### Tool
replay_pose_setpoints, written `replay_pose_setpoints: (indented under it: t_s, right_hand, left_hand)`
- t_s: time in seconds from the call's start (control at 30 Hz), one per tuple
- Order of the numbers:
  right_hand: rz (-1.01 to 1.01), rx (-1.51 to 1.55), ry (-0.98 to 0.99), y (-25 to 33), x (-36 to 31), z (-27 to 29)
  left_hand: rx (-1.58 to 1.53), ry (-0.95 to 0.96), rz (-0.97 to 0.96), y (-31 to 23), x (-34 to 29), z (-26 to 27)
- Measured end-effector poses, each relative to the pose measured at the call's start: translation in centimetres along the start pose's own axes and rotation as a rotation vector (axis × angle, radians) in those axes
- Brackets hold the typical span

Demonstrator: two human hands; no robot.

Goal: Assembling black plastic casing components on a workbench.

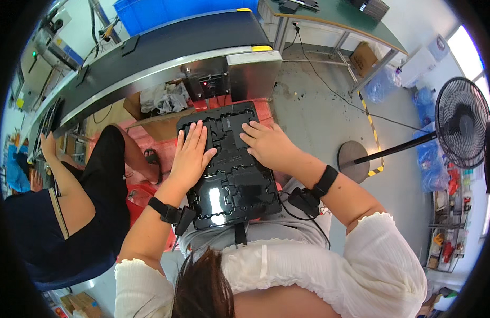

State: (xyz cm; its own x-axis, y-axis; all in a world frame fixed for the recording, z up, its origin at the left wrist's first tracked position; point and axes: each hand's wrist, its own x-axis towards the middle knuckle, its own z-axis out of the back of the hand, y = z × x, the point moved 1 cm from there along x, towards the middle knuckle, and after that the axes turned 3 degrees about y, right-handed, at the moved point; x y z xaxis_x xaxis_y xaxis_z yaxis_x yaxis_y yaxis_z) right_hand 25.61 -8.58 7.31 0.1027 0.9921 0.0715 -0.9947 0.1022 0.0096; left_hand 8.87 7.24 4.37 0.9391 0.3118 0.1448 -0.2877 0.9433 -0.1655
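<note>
A black moulded plastic tray (232,188) with shaped recesses rests across my lap, its front part shiny with glare. My left hand (191,153) lies flat over the tray's far left part, fingers stretched out and pointing away from me. On the far right part, my right hand (269,144) rests with its fingers extended over the edge of a flat dark grey piece (239,127) set in the tray. Whatever lies under my left palm is hidden. Neither hand grips anything that I can see. A black strap with a small box sits on each of my forearms.
Ahead runs a conveyor with a dark belt (186,37) and a metal side. A co-worker (70,212) sits close on my left, hands at the belt. A standing fan (462,122) is on the right. Behind stand a blue bin (155,16) and a green table (340,24).
</note>
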Motion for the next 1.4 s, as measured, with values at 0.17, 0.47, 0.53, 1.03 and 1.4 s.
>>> replay_pose_setpoints:
  t_s: [0.17, 0.47, 0.53, 1.03, 1.4]
  right_hand:
    - [0.055, 0.473, 0.802, -0.6, 2.0, 7.8]
    - [0.133, 0.128, 0.363, -5.6, 19.7, 19.3]
    - [0.193, 0.048, 0.095, -7.1, 24.5, 19.5]
    - [-0.188, 0.081, 0.229, -12.2, 37.1, 10.6]
    - [-0.092, 0.749, -0.245, -9.4, 14.8, 13.9]
  left_hand:
    - [-0.032, -0.044, 0.002, 0.2, -0.2, 0.3]
    - [-0.121, -0.043, 0.079, 0.5, -0.3, 0.1]
    - [-0.145, -0.048, 0.062, 0.7, -0.3, 0.1]
    - [0.055, -0.736, -0.027, 16.0, 10.9, 13.2]
    - [0.153, 0.293, 0.227, 29.7, 25.0, 13.4]
